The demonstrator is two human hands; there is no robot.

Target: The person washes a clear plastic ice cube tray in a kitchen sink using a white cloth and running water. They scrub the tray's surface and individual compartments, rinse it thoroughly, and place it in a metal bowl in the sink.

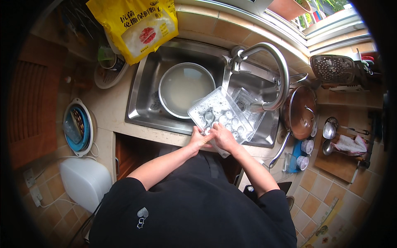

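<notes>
A clear plastic box (pixel 214 107) straddles the divider and front rim of a stainless double sink (pixel 145 119). Soapy water with bubbles and several small round clear pieces (pixel 228 127) fill it. My left hand (pixel 198 141) is at its near left corner, thumb reaching towards the other hand. Curled over the near side, my right hand (pixel 224 139) meets the left, and a small whitish thing shows by its fingertips. The fingers hide what lies between them. Beneath the box, in the right basin, is another clear plastic container (pixel 245 96).
A round metal basin (pixel 186 90) of cloudy water stands in the left bowl. The curved faucet (pixel 283 80) arches over the right bowl. A lidded copper-coloured pan (pixel 299 114) sits at right. A yellow plastic bag (pixel 139 28) overhangs the sink's back left corner.
</notes>
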